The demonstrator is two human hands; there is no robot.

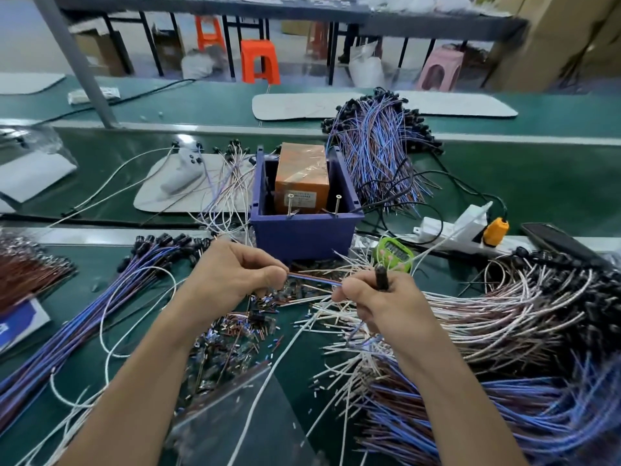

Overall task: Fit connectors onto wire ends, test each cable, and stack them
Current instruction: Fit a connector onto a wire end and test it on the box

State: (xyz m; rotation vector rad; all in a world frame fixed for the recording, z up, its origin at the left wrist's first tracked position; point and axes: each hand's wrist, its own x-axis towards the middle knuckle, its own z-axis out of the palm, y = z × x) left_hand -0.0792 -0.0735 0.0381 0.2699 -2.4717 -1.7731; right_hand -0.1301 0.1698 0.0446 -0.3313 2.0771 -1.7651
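Green workbench (537,183); orange stools (260,60), pink stool (440,67), cardboard boxes (551,45) on pale floor (20,35).

Nothing legible: the white label (300,196) on the front of the orange box (302,169) carries small print, too tiny to read. The green timer (393,253) display shows dark digits, blurred beyond reading. The blue-and-white card (18,326) at the left edge has a white mark, cut off and unreadable
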